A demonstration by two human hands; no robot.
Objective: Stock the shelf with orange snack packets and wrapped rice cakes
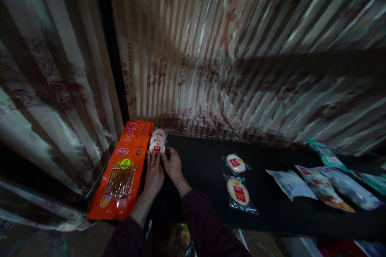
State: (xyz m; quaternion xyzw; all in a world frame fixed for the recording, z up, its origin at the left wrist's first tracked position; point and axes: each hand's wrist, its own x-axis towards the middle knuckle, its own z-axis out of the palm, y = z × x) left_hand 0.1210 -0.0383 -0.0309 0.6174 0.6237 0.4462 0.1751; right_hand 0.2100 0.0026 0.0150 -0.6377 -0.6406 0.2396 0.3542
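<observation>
In the head view, a short row of round white rice crackers in clear wrappers overlaps against the back of the black shelf, beside the orange bags. My left hand has its fingertips at the near left edge of the front cracker's wrapper. On the near right edge of that same wrapper, the bent fingers of my right hand press. Both hands are closed on the packet, palms down; parts of the wrapper are hidden beneath the fingers. Orange snack bags lie in an overlapping row just left of my left hand.
Two more wrapped rice crackers, one farther back and one nearer, lie to the right. Several pouches lie at the right end of the black shelf. Striped sheeting hangs behind; a dark post stands at left.
</observation>
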